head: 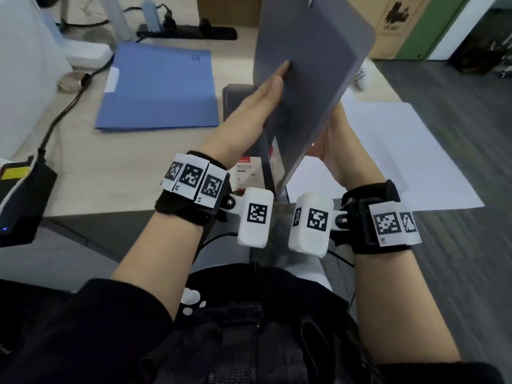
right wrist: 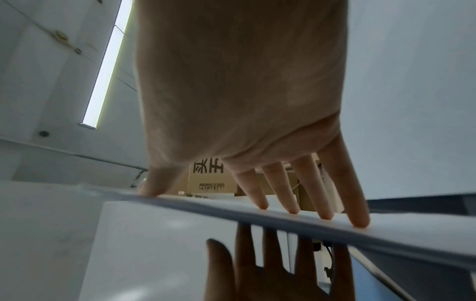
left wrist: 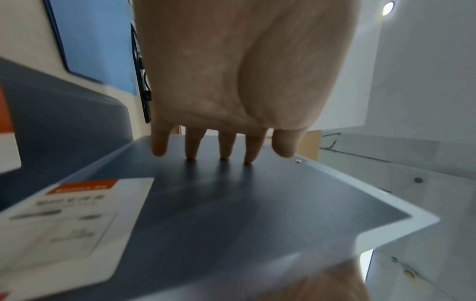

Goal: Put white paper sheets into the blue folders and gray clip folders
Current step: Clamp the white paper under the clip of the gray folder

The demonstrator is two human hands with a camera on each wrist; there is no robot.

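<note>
While you hold the gray clip folder (head: 313,76) tilted up on edge above the desk (head: 133,173), it is carried only by flat pressure from both sides.

- Left hand (head: 257,112): fingers straight, pressed flat on the board's near face, wrapped round nothing.
- Right hand (head: 336,151): fingers (right wrist: 291,191) straight against the far face, thumb at the board's edge. Likewise flat, no curl.
- Gray clip folder: off the desk, upper end raised away from you, lower end down by your wrists. The clip itself is not visible, so whether it is open cannot be told.
- Second gray folder (head: 241,92): flat on the desk beneath, a label card (head: 248,171) at its near end.
- Blue folder (head: 158,87): closed, toward the desk's far left corner.
- White paper sheets (head: 393,151): by the desk's right edge, overhanging it; none loaded in the raised board, as far as shows.

Hazards, as I judge them:
- A smooth board held between flat palms may slide down if either side eases.
- Its lower corner could catch the folder beneath and shift it.
- A swing rightward could sweep the overhanging sheets to the floor.
</note>
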